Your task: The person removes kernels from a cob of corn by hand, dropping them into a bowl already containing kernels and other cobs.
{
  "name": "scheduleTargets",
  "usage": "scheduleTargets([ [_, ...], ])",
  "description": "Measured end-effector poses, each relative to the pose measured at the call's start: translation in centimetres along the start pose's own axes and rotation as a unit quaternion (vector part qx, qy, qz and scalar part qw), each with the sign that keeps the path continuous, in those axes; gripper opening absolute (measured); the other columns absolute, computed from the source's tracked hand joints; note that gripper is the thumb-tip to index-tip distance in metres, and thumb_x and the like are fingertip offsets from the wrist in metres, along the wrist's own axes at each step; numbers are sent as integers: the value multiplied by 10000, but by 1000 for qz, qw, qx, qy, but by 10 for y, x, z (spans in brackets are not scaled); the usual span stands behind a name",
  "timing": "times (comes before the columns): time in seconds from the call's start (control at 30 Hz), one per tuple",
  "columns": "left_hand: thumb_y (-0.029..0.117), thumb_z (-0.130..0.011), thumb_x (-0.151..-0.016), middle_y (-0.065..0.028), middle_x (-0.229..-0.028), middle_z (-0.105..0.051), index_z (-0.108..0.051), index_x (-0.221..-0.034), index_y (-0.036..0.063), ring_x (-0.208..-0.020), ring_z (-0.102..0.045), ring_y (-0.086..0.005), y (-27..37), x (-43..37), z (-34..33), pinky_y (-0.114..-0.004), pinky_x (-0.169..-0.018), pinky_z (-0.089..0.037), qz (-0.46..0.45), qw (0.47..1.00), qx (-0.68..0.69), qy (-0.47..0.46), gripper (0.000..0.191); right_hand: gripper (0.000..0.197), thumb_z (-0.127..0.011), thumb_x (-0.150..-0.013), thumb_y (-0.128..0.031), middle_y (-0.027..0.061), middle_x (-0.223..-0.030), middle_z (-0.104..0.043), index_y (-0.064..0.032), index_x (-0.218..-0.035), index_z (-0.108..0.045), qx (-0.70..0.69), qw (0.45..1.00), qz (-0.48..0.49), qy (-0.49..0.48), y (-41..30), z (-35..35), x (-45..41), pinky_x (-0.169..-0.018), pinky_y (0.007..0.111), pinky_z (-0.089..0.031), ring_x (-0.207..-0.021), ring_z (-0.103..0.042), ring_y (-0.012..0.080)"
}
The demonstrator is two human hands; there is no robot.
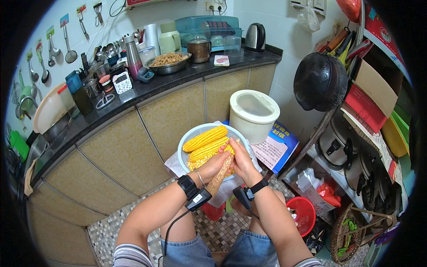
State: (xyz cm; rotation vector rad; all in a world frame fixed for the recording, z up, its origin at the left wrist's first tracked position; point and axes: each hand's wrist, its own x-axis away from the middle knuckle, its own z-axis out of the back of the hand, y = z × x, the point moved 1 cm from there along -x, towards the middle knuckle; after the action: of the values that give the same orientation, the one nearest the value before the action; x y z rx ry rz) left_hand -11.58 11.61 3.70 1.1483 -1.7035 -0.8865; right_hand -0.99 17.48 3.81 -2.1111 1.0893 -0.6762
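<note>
My left hand (212, 167) and my right hand (243, 161) both grip one corn cob (217, 182), held aslant over a light blue plastic basin (181, 154). The lower length of this cob is bare and tan, while yellow kernels still sit on its upper part near my fingers. Inside the basin lie an ear of yellow corn (204, 139) with full rows and a second ear (207, 151) beside it, partly covered by my hands. Loose corn kernels (196, 164) lie below them. My fingers hide part of the cob's top end.
Behind the basin stands a cream lidded bucket (252, 130) on printed sheets. A red plastic bowl (305, 215) and a wicker basket (337, 233) with green peppers are on the floor at right. A black wok (320, 80) hangs above. The dark countertop (160, 85) runs along the back.
</note>
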Motion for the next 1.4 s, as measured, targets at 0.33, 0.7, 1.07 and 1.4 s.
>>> scheduleTargets([
  [0.33,321,-366,-1009,-43,-839,-607,-553,-1011,54,-650,-588,-112,-4,-6,2,-231,-587,-518,5,1000,-5,2,327,237,-505,-974,-328,45,-838,-605,-92,-968,-531,13,1000,-10,3,1,3,-2,-628,272,-555,-768,-624,144],
  [0.7,226,-369,-987,-65,-823,-578,-522,-1010,20,-634,-548,-131,-4,-4,0,-256,-583,-494,-6,999,-43,-18,258,245,-546,-955,-282,71,-861,-601,-68,-1063,-498,-6,1000,-24,8,3,5,-1,-556,272,-534,-748,-618,159],
  [1.07,286,-352,-1011,-43,-826,-590,-549,-989,54,-673,-572,-125,-11,-7,8,-250,-626,-508,6,999,-48,-22,305,247,-533,-958,-340,46,-841,-605,-97,-1002,-523,11,1000,-27,9,2,2,2,-590,274,-547,-741,-620,143],
  [1.4,303,-364,-1012,-75,-863,-626,-566,-990,25,-736,-615,-162,-3,-6,8,-293,-710,-537,39,996,54,-62,344,346,-549,-935,-417,57,-771,-602,-72,-957,-563,-23,999,-46,12,-5,-2,8,-525,262,-510,-644,-603,149],
])
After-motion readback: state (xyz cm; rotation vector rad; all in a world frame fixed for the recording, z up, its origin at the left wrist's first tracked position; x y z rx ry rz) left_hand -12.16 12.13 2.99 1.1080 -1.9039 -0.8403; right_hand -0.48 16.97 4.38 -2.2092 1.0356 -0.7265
